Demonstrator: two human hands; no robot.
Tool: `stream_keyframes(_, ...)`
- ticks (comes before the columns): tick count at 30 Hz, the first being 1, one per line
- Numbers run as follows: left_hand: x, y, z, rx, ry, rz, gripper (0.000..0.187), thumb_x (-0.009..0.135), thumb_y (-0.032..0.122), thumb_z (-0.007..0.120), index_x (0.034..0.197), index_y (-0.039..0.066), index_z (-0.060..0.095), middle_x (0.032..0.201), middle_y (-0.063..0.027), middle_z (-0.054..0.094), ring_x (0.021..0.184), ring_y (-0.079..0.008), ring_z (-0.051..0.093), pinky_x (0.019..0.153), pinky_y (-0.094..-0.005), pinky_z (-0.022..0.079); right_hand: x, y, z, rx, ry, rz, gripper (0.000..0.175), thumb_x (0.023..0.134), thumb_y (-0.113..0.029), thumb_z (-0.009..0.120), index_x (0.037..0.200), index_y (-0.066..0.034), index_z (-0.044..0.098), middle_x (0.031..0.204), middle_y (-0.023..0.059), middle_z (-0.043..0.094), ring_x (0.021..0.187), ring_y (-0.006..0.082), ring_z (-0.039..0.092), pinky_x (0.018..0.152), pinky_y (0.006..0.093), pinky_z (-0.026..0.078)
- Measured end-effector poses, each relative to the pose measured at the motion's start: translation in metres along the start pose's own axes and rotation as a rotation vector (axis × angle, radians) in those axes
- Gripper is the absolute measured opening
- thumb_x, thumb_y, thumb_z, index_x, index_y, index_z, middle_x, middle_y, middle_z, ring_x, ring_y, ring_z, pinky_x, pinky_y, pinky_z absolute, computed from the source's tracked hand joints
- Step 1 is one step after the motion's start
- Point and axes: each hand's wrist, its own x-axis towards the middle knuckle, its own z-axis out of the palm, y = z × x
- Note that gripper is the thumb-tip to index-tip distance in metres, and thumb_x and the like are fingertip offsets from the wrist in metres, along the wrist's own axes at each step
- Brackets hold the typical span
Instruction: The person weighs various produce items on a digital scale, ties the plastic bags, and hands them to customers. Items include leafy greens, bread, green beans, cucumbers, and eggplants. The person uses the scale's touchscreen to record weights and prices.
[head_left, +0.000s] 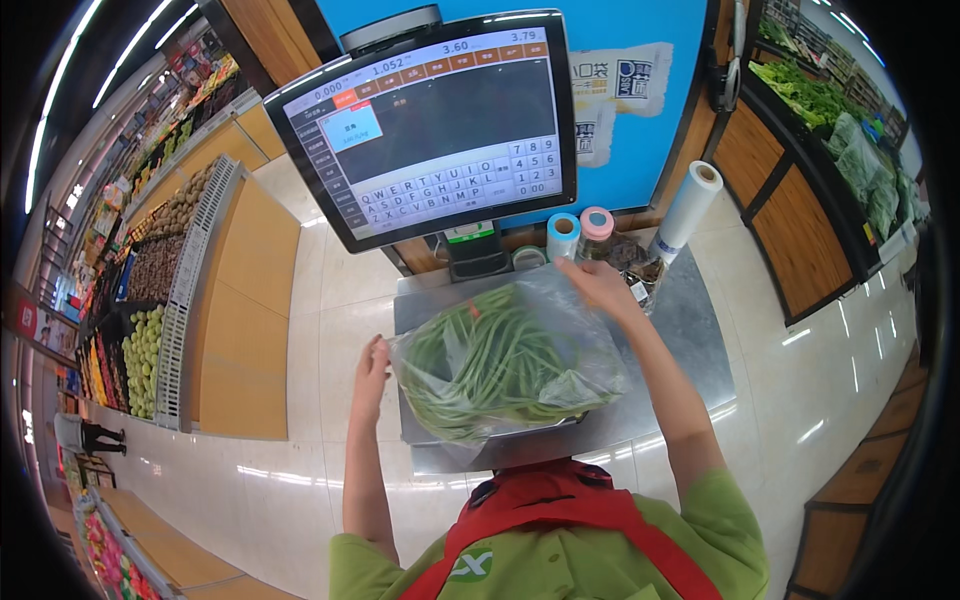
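A clear plastic bag (592, 379) full of long green beans (499, 352) lies on a scale at the metal counter (690, 330). An orange-red band shows among the beans near their far end. My left hand (373, 375) is at the bag's left edge, fingers bent; whether they pinch the film is unclear. Over the far right corner of the bag is my right hand (596, 289), its fingertips close to a blue-rimmed roll (562, 236). Its grip on the film is hidden. Most of the weighing plate is covered by the bag.
Behind the bag stands a touchscreen monitor (442, 127) with a keyboard layout, above a label printer (472, 251). A pink-lidded jar (597, 225), a dark packaged item (637, 262) and a plastic bag roll (686, 210) line the counter's back. Produce stands (240, 322) flank the aisle; a person (86, 435) is far left.
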Motion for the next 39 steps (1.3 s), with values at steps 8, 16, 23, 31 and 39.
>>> stream_keyframes(8,0.006,-0.034,0.031,-0.22,-0.041,0.019,0.034,0.103,0.033,0.056,0.105,0.001,0.068,0.094,0.0015,0.063,0.086,-0.0074,0.052,0.077,-0.0245,0.043,0.068,0.034,0.043,0.542,-0.241,-0.272,0.028,0.094,-0.029,0.07,0.091,-0.0009,0.071,0.099,0.0092,0.071,0.097,0.0161,0.066,0.089,0.0318,0.048)
stream_keyframes(16,-0.053,0.012,0.037,-0.454,0.203,0.362,0.036,0.108,0.027,0.047,0.091,0.0,0.063,0.086,0.0011,0.06,0.079,-0.0065,0.05,0.073,-0.0248,0.042,-0.027,-0.008,-0.001,1.043,-0.21,-0.478,0.02,0.1,-0.02,0.06,0.093,-0.0037,0.07,0.103,0.012,0.073,0.097,0.0172,0.067,0.091,0.0329,0.05)
stream_keyframes(23,-0.08,0.087,0.037,-0.545,0.236,0.585,0.033,0.108,0.025,0.044,0.095,0.0,0.062,0.094,-0.005,0.065,0.088,-0.012,0.058,0.082,-0.0289,0.046,-0.078,-0.042,-0.036,1.098,-0.05,-0.595,0.024,0.102,-0.021,0.057,0.092,-0.0034,0.069,0.1,0.009,0.072,0.094,0.0145,0.066,0.089,0.0312,0.05)
stream_keyframes(31,-0.07,0.098,0.031,-0.589,0.15,0.638,0.033,0.108,0.027,0.045,0.091,0.003,0.06,0.096,-0.0052,0.066,0.09,-0.0104,0.058,0.084,-0.0275,0.045,-0.077,-0.067,-0.04,1.128,-0.01,-0.596,0.026,0.101,-0.029,0.061,0.087,-0.0073,0.066,0.094,0.0042,0.071,0.09,0.0097,0.064,0.084,0.0261,0.047)
stream_keyframes(39,-0.054,0.074,0.017,-0.529,0.201,0.557,0.032,0.106,0.026,0.05,0.084,0.005,0.058,0.08,0.0022,0.059,0.078,-0.0059,0.051,0.075,-0.0252,0.041,-0.082,-0.075,-0.024,1.106,-0.022,-0.568,0.024,0.102,-0.023,0.058,0.086,-0.0071,0.066,0.095,0.0065,0.07,0.092,0.0134,0.065,0.086,0.0301,0.05)
